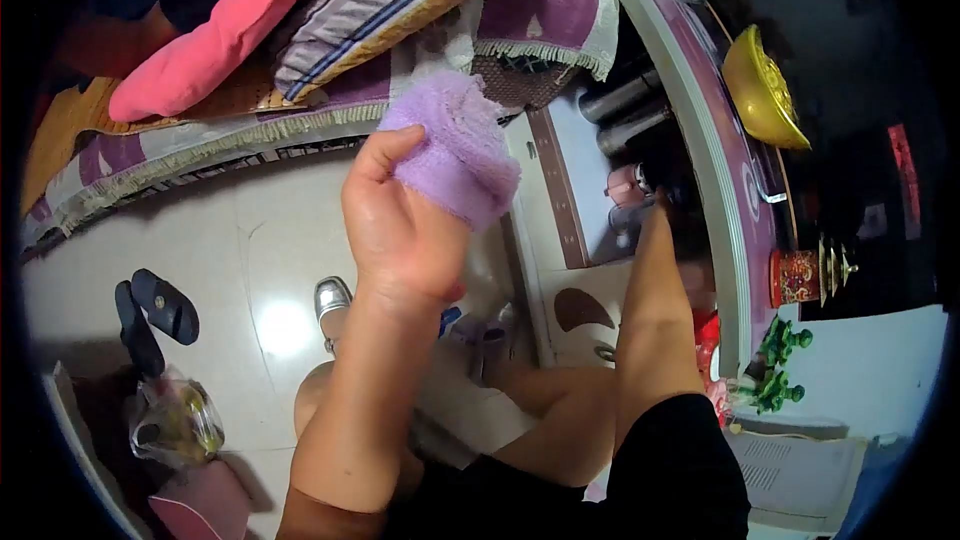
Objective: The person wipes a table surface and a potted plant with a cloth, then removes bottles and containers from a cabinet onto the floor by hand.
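My left hand [405,215] is raised in the middle of the view, palm towards me, with its fingers wrapped in a bunched, fluffy purple cloth [450,148]. The thumb presses on the cloth's near side. On the right, my other arm stretches into a shadowed shelf compartment [592,165]. At its end my right hand [659,196] is beside a pink cup [627,184]; its fingers are too dark and small to make out. Dark cylindrical containers [632,120] lie just beyond the cup.
A seat with a fringed cover [225,145] and striped cushion [375,15] spans the upper left. Dark slippers [165,307], a plastic bag [180,422] and a pink bin [203,502] are at left. A yellow bowl [755,90] and red-gold ornament [795,277] stand on the cabinet top.
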Motion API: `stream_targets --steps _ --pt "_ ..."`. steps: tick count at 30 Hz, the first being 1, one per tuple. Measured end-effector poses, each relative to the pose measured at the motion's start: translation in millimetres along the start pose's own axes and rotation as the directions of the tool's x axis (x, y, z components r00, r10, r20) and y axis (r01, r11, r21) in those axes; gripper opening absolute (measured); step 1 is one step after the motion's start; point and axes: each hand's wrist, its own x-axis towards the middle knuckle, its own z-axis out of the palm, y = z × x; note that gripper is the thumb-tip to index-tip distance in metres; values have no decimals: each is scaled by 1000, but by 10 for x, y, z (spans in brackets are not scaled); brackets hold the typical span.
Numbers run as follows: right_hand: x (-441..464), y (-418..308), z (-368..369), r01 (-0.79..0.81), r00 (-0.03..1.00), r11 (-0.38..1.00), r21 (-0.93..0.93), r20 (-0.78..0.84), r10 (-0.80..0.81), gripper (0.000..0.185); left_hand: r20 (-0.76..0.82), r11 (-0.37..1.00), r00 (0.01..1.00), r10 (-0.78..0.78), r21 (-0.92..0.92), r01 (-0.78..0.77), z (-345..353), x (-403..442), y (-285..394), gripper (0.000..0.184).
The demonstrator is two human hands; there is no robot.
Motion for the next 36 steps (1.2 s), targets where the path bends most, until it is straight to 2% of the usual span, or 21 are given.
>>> stream_targets --steps 4,7,8,10,11,12,14,15,16,18,20,22,25,27,30,33,36 --pt "63 122 28 -26 999 998 57 -31 28 57 -8 1000 1000 -22 10 22 -1 -15 -3 37" --pt "-106 230 -45 2 991 992 125 -135 15 55 -5 999 999 -35 26 35 18 -20 -32 36" --pt "-524 84 -128 50 983 991 122 -183 -27 61 -11 999 999 -32 32 33 17 -28 -39 36" --pt "-1414 -224 -276 143 957 985 101 -269 -112 71 86 996 992 -88 -2 89 -39 -42 0 38" --pt "-1610 -239 -215 304 878 945 122 -420 -229 72 128 993 985 -113 -14 116 -77 -58 30 39" --pt "-1776 -247 -155 459 760 880 119 -566 -320 73 68 998 995 -68 4 68 -63 -65 34 38" --pt "-2207 -298 -112 692 635 702 170 -605 -480 78 -31 999 999 19 42 -18 42 -67 3 35" --pt "-2301 -260 -24 667 703 699 259 -529 -475 75 -3 1000 1000 11 7 -11 60 -76 7 34" --pt "-2573 -310 -23 734 678 568 372 -456 -577 73 3 1000 1000 11 13 -11 60 -80 11 33" --pt "-2768 -260 243 687 708 526 501 -302 -638 70 13 1000 1000 16 17 -16 36 -85 22 33" --pt "-2852 -216 439 534 744 687 492 113 -659 62 29 1000 1000 6 -1 -6 9 -88 42 32" --pt "-2857 13 890 642 713 701 309 96 -695 56 35 1000 999 7 -17 -6 4 -82 66 32" --pt "-2797 372 1535 565 663 678 469 230 -712 57 28 999 999 26 -32 -25 44 -71 104 31" --pt "-2761 550 1724 559 591 677 479 344 -730 61 28 998 998 47 -34 -46 58 -51 122 31" --pt "-2558 973 2302 585 555 617 526 294 -778 68 42 998 998 42 -39 -41 38 -28 136 31" --pt "-2917 803 1933 615 540 606 504 291 -790 68 41 998 998 54 -44 -52 25 -28 136 32" --pt "-3014 867 1982 639 592 644 419 267 -761 68 44 1000 999 20 -26 -18 23 -23 122 33"
